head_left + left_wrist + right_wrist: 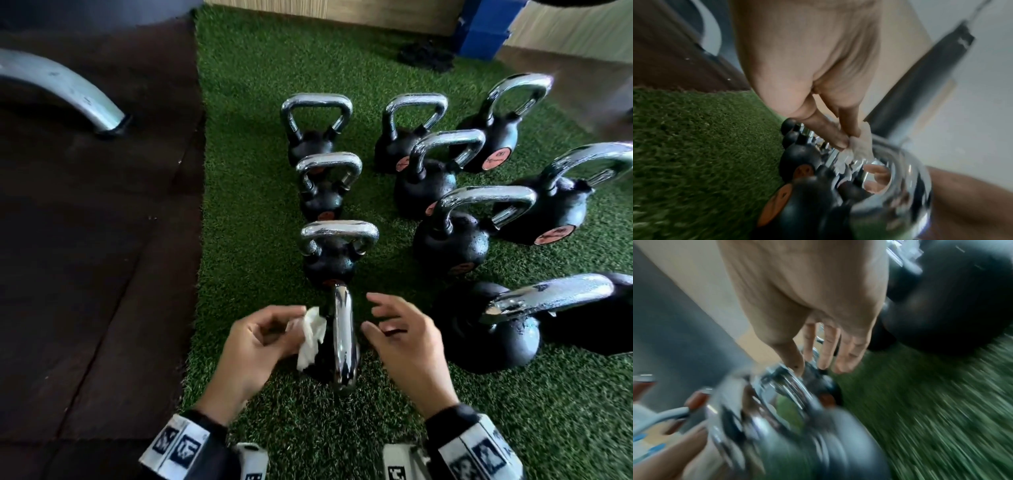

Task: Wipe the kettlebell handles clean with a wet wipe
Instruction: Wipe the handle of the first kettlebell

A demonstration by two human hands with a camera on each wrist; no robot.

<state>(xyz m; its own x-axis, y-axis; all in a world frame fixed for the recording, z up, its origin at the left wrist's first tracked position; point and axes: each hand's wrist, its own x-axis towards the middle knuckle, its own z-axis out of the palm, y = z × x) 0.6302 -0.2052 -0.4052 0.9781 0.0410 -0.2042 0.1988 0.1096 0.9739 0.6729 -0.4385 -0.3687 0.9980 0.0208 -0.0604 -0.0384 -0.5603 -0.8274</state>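
Several black kettlebells with chrome handles stand on green turf (260, 192). The nearest kettlebell's handle (343, 337) runs away from me, between my hands. My left hand (263, 339) pinches a crumpled white wet wipe (310, 334) just left of that handle; in the left wrist view the wipe (856, 146) hangs from the fingertips (840, 141) over the chrome. My right hand (400, 329) hovers just right of the handle with relaxed, spread fingers (828, 352) and holds nothing. The right wrist view is heavily blurred.
A second row of larger kettlebells (452, 240) stands to the right, one (496, 322) close to my right hand. Dark rubber flooring (96, 240) lies left of the turf, with a curved metal bar (61, 89). A blue box (486, 31) stands at the back.
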